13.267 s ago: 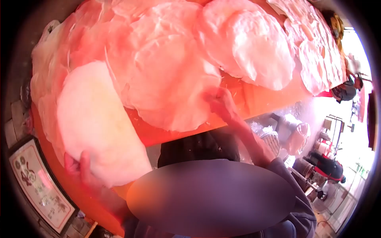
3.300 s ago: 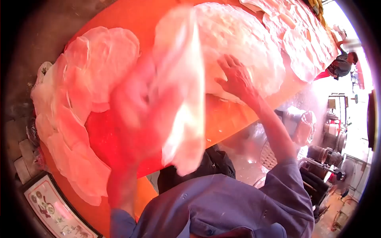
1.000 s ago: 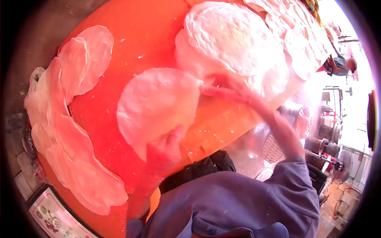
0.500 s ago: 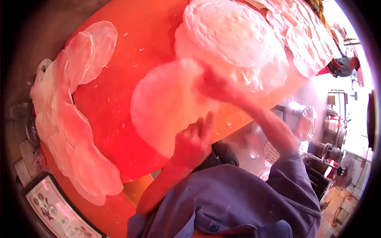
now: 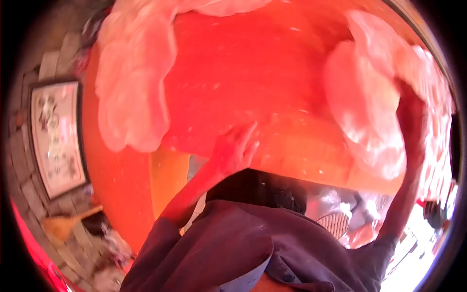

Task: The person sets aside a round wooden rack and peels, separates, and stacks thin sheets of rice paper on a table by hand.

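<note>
My left hand [image 5: 236, 148] rests over the orange-red table [image 5: 248, 63] near its front edge, fingers stretched out and apart, holding nothing. At the right side of the table, my right hand [image 5: 411, 104] is among thin, pale round dough sheets. Its fingers are partly covered by a folded dough sheet [image 5: 365, 82], which it appears to grip by the edge. That sheet lies draped and creased over other sheets [image 5: 384, 160]. More sheets [image 5: 438, 126] lie overlapped beyond my right forearm.
A long row of overlapping dough sheets [image 5: 134, 92] covers the table's left side. A framed panel [image 5: 58, 138] lies beyond the left table edge, above brick flooring. A round woven item [image 5: 335, 225] sits below the front edge at right.
The view has turned, and the round sheet before my left hand has gone from there. My right hand has moved right, to the piled sheets. My left hand has spread its fingers.
</note>
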The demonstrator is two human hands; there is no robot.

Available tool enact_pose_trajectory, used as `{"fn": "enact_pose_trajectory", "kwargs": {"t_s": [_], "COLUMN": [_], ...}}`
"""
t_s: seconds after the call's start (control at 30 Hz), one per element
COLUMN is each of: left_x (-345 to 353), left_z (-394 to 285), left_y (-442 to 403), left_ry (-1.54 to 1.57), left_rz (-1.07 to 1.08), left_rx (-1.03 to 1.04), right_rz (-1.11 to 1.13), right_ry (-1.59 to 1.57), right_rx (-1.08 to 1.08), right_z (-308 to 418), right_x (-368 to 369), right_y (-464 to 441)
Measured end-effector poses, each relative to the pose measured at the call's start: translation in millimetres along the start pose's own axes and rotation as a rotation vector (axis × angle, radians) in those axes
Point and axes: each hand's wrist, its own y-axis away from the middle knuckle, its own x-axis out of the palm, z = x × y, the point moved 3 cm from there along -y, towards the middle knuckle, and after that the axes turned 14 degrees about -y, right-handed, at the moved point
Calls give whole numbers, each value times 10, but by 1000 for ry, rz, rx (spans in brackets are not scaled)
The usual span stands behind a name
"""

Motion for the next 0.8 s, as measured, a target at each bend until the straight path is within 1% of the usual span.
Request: {"fn": "enact_pose_trajectory", "kwargs": {"t_s": [0.03,0.07,0.1,0.13,0.17,0.2,0.23,0.27,0.3,0.33,0.4,0.43,0.47,0.5,0.53,0.6,0.63,0.7,0.73,0.8], "left_x": [23,-17,-95,-184,-246,-338,-448,-560,-664,-670,-703,-765,-850,-945,-1046,-1227,-1300,-1426,-1463,-1493], "left_z": [196,399,617,824,1119,1387,1571,1796,2004,2175,2540,2678,2855,3050,3289,3751,3912,4227,4337,4487], "left_y": [81,208,302,369,458,575,660,701,709,740,848,908,958,999,1051,1071,1027,939,863,654], "left_ry": [-13,-70,-111,-153,-269,-378,-376,-348,-315,-312,-210,-204,-180,-159,-159,-330,-327,-290,-284,-351], "left_rz": [24,53,3,-50,-77,-90,-87,-108,-131,-131,-323,-330,-320,-306,-308,-329,-331,-302,-302,-333], "left_rx": [-61,-168,-250,-323,-387,-449,-464,-558,-648,-653,-609,-627,-697,-763,-772,-640,-643,-748,-751,-636], "right_rz": [52,58,23,-19,-60,-169,-270,-273,-170,-55,187,253,344,385,401,376,356,319,308,271], "right_ry": [16,29,64,113,162,-33,-227,-223,-397,-573,-915,-1296,-1366,-1394,-1403,-1404,-1383,-1341,-1330,-1349], "right_rx": [-11,-35,-74,-83,-90,-107,-115,-124,-150,-169,-203,-303,-252,-193,-141,-62,-32,37,64,72], "right_z": [-89,-29,186,688,1189,1514,1801,2146,2535,2915,3665,3999,4444,4868,5248,5866,6102,6433,6522,6550], "right_x": [248,436,524,427,333,338,372,419,475,605,982,1509,1536,1498,1486,1490,1516,1539,1540,1540], "right_y": [-108,-138,-152,-101,-52,-105,-120,-200,-333,-446,-673,-763,-831,-921,-997,-1184,-1281,-1406,-1424,-1440]}}
